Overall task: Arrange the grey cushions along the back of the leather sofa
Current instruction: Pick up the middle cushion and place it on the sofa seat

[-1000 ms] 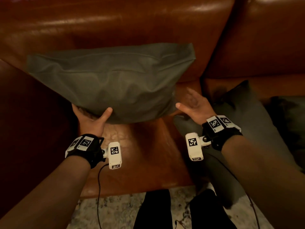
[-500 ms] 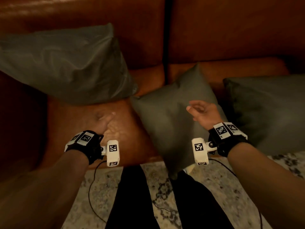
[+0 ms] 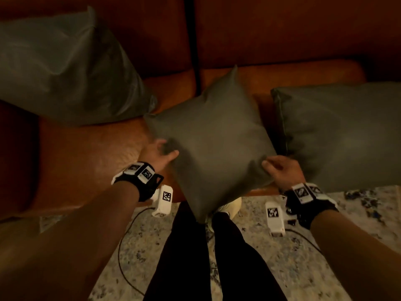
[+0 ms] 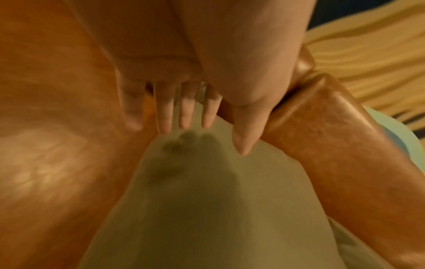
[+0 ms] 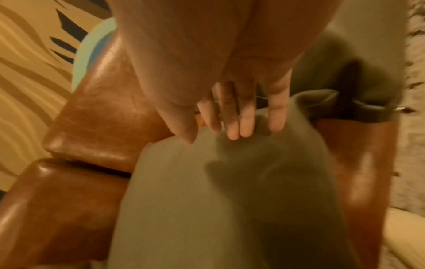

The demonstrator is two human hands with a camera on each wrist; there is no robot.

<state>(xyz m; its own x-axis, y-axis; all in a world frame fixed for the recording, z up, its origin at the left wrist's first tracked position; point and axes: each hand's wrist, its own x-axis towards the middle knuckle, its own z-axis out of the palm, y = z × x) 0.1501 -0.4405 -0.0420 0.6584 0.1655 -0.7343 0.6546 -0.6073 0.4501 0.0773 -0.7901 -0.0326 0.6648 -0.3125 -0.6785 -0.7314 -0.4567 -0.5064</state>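
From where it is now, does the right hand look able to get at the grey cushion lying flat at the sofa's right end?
Probably yes. The right hand grips the middle grey cushion; the right-end grey cushion lies just beside it, with nothing between, though the hand must let go first.

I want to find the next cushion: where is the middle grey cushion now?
In the head view the middle grey cushion lies diamond-wise at the sofa seat's front edge, between left hand and right hand.

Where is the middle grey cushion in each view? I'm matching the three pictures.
Head: middle cushion lies centre, turned like a diamond, between both hands.
Left wrist: middle cushion fills the lower centre, below the fingers.
Right wrist: middle cushion fills the lower centre.
Shared landmark: the leather sofa.
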